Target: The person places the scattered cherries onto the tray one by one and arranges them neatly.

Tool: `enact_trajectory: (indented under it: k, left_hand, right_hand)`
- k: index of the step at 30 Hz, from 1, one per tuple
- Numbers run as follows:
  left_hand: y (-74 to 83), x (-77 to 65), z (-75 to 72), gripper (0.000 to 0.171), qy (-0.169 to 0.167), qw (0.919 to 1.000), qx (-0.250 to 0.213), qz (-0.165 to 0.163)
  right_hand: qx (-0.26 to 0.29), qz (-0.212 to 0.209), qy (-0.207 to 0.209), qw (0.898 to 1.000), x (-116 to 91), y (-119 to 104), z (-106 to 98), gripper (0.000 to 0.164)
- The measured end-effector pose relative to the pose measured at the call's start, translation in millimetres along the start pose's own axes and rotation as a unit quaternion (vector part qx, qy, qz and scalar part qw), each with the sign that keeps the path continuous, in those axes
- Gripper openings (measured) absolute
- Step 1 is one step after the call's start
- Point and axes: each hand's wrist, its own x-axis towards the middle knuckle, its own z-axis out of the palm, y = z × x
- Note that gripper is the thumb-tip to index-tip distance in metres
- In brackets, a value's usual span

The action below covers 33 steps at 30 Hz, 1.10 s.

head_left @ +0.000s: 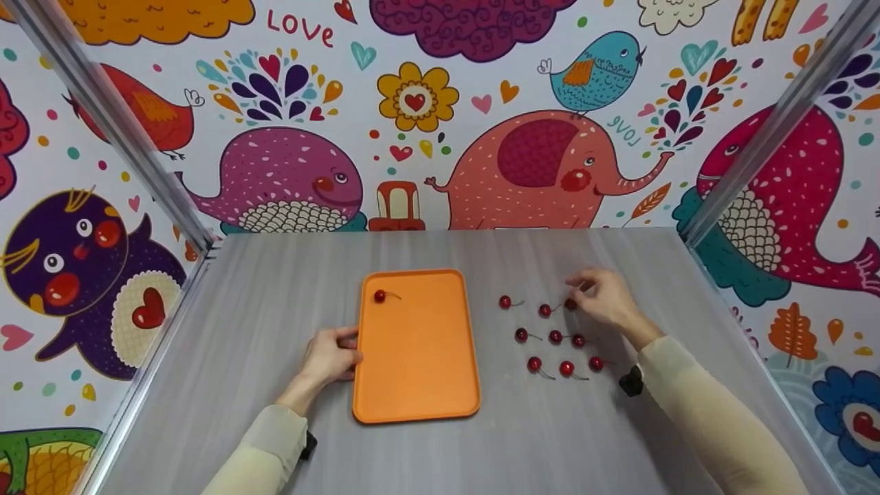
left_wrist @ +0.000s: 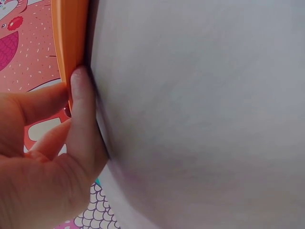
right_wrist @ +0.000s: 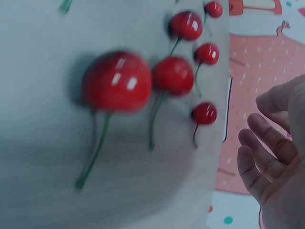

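Note:
An orange tray [head_left: 416, 357] lies on the table with one cherry [head_left: 380, 296] in its far left corner. My left hand [head_left: 328, 354] holds the tray's left edge, thumb at the rim; the left wrist view shows fingers on both sides of the orange edge [left_wrist: 71, 33]. Right of the tray, several red cherries [head_left: 555, 336] with green stems lie in loose rows. Over the far right cherry [head_left: 570, 303] is my right hand [head_left: 605, 299], its fingertips close to the fruit. Its fingers look loosely bent in the right wrist view, with nothing visible between them.
The grey table [head_left: 289, 275] meets a patterned wall [head_left: 412, 158] at the back. Metal posts [head_left: 158, 172] stand at both back corners. A large-looking cherry [right_wrist: 119, 81] lies nearest the right wrist camera.

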Motion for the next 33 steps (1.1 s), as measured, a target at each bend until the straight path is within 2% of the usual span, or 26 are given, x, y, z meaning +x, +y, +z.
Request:
enact_trajectory:
  k: [7, 13, 19, 26, 33]
  left_hand:
    - [-0.8, 1.5, 1.3, 0.063, 0.002, 1.0000, -0.003, -0.001]
    - [-2.7, 0.9, 2.1, 0.063, 0.003, 1.0000, -0.005, -0.003]
    - [-1.1, 1.3, 1.2, 0.064, 0.002, 1.0000, -0.002, -0.001]
    - [-0.3, 0.8, 1.2, 0.064, 0.003, 1.0000, -0.008, 0.001]
    - [0.4, 0.2, 0.8, 0.065, 0.004, 1.0000, -0.008, 0.003]
  right_hand:
    - [-0.017, 0.042, -0.044, 0.998, -6.5, 21.8, -5.5, 0.032]
    - [-0.046, 0.033, -0.078, 0.995, -8.9, 34.1, -3.5, 0.034]
    - [-0.070, 0.038, -0.088, 0.993, -4.9, 37.6, -0.7, 0.034]
    - [-0.076, -0.002, -0.076, 0.994, -4.8, 39.6, 4.0, 0.026]
    - [-0.087, -0.019, -0.067, 0.994, -5.3, 40.2, 9.8, 0.014]
